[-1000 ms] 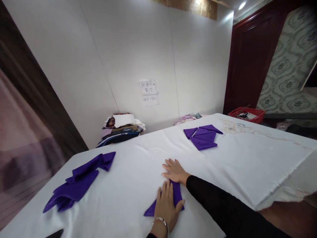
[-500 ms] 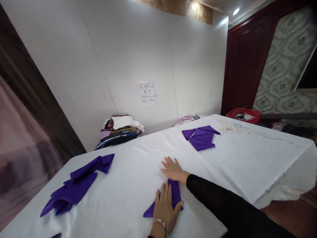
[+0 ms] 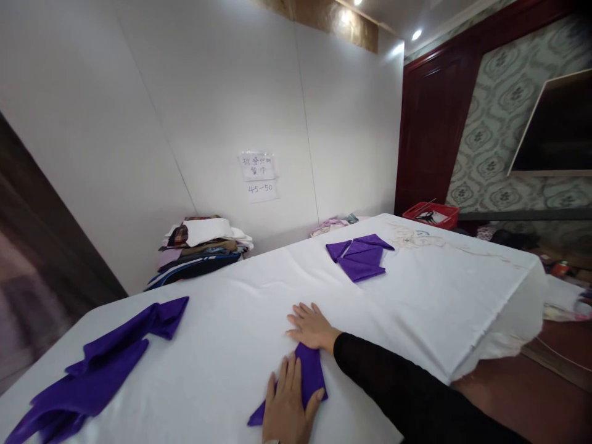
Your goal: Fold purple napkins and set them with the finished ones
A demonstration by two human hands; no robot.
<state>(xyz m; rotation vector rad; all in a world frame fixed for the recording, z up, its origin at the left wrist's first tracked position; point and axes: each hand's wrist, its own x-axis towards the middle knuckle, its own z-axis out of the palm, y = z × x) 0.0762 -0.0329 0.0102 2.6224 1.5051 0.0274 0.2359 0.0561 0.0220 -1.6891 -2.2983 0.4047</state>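
Note:
A folded purple napkin (image 3: 311,370) lies in front of me on the white tablecloth (image 3: 222,370). My left hand (image 3: 287,401) rests flat on it with fingers stretched out, covering its middle. At the napkin's far tip is my right hand (image 3: 309,327), in a black sleeve. Its fingers are spread over the tablecloth, while the palm edge meets the tip; whether it presses on the napkin I cannot tell. Farther back lies another folded purple napkin (image 3: 363,259), flat with pointed corners. Loose, rumpled purple cloth (image 3: 104,370) lies at the left.
A pile of folded clothes (image 3: 198,250) stands beyond the table's far edge, with pinkish cloth (image 3: 329,226) farther right. Near the far right corner is a red basket (image 3: 432,216). A white wall (image 3: 222,92) bearing a paper sign (image 3: 259,176) rises behind.
My view has turned a little to the right, so everything sits farther left in the picture. Both hands stay on or beside the same napkin, with little visible movement against it.

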